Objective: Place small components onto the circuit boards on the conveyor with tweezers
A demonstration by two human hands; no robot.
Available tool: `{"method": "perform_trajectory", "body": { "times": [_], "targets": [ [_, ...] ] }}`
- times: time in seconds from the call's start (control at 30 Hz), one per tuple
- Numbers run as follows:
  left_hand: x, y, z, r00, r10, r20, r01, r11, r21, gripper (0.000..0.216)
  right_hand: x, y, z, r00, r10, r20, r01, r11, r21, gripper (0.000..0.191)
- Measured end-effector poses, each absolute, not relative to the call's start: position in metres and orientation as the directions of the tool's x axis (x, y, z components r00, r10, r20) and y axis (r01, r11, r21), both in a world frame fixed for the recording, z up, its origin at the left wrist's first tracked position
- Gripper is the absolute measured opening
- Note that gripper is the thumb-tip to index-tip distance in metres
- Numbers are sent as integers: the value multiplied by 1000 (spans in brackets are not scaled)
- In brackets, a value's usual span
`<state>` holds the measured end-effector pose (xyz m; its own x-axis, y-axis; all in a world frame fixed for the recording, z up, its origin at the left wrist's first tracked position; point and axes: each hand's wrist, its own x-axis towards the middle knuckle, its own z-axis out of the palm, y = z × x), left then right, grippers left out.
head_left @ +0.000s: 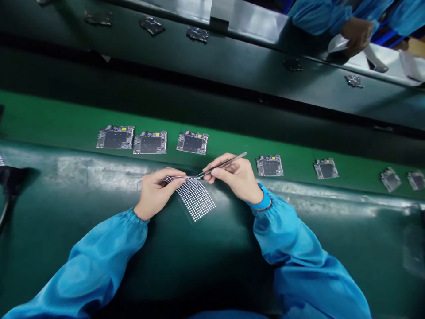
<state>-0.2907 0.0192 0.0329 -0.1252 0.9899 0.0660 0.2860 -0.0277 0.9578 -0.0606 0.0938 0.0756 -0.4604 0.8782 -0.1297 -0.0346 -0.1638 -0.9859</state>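
Note:
My left hand (pixel 158 190) pinches the top edge of a flexible sheet (pixel 195 199) covered in small white squares, which lies on the dark green bench. My right hand (pixel 237 176) grips metal tweezers (pixel 221 165), their tips touching the sheet's upper edge beside my left fingers. Both sleeves are blue. Just beyond my hands, several circuit boards lie in a row on the green conveyor belt (pixel 59 124); the nearest ones are one board (pixel 192 142) to the left and another (pixel 269 165) to the right.
More boards (pixel 115 137) (pixel 326 169) sit along the belt. A further dark belt carries small parts (pixel 197 33). Another person's hand (pixel 357 35) in a blue sleeve works at the top right. A dark object (pixel 11 181) stands at the left edge.

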Motion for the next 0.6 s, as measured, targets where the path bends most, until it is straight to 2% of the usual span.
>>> {"method": "perform_trajectory", "body": {
  "times": [0.2,0.6],
  "targets": [
    [-291,18,35,-115,991,65,279,-30,960,6,-64,93,73,-440,892,-106,-72,-152,-986,21],
    [-292,19,35,-121,991,58,283,-22,959,6,-65,92,74,-455,873,-177,-23,-210,-977,23]
  ]
}}
